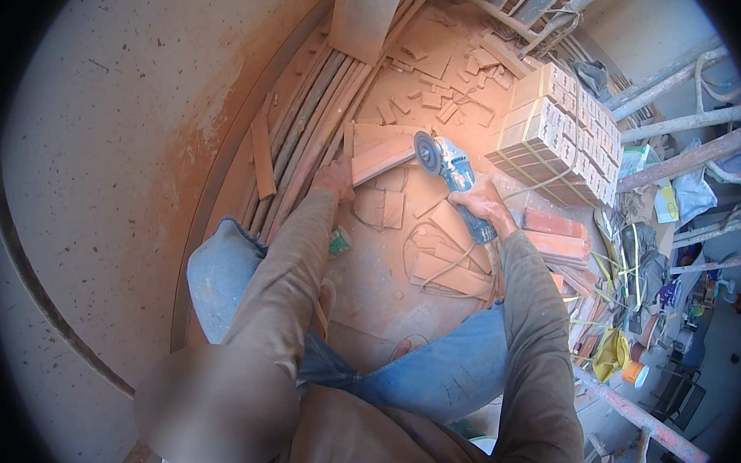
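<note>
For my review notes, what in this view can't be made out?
All in the head view:
Right hand: palm side hidden against the grinder.
Left hand: too small to read its exact grip.
Lower left: blurring hides what lies there.
Metal poles: cut off by the dark edge.

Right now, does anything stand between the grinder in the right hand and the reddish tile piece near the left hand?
Nothing visible: the right hand holds the grinder with its disc beside one end of the reddish tile piece; contact is unclear. The left hand is at the other end.
</note>
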A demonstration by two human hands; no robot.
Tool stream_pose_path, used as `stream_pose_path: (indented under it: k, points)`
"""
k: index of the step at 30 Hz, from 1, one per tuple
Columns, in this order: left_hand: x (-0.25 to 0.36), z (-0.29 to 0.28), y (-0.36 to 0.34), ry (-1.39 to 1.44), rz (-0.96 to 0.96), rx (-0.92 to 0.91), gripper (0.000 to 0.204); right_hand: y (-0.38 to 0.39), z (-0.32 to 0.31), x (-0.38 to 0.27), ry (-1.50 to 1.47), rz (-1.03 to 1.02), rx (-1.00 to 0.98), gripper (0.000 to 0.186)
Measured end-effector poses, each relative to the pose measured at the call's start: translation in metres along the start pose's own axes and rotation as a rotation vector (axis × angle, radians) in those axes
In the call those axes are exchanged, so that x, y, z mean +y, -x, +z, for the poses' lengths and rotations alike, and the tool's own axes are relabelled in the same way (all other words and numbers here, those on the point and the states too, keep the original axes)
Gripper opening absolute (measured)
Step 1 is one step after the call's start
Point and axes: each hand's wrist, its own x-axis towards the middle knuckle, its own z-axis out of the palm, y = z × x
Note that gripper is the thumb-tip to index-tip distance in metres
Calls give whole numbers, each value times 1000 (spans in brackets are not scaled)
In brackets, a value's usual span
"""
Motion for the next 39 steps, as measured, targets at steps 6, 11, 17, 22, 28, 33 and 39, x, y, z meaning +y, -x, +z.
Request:
stream_pose_path:
  k: [6, 11, 17, 22, 28, 33, 39]
  points:
    - [-4, -3, -3, 14, -7, -43, 67, 0, 0, -7, 7, 3, -5, 48]
    - [-2, -9, -4, 11, -5, -81, 67, -3, 2, -1, 10, -5, 7, 48]
    - [-6, -16, -3, 54, 62, -116, 59, -1, 1, 3, 27, -54, 7, 48]
    - [-12, -15, -9, 61, 58, -154, 65, 6, 2, -2, 5, -45, 29, 47]
    - [-16, -9, -17, 198, 73, -105, 69, 10, -4, 8, -18, -87, 7, 46]
    - [-18, -1, -26, 249, 95, -127, 53, 16, -16, -3, -53, -26, 25, 46]
    - [-18, -5, -26, 400, 88, -118, 44, 14, -19, 0, -101, -116, 130, 45]
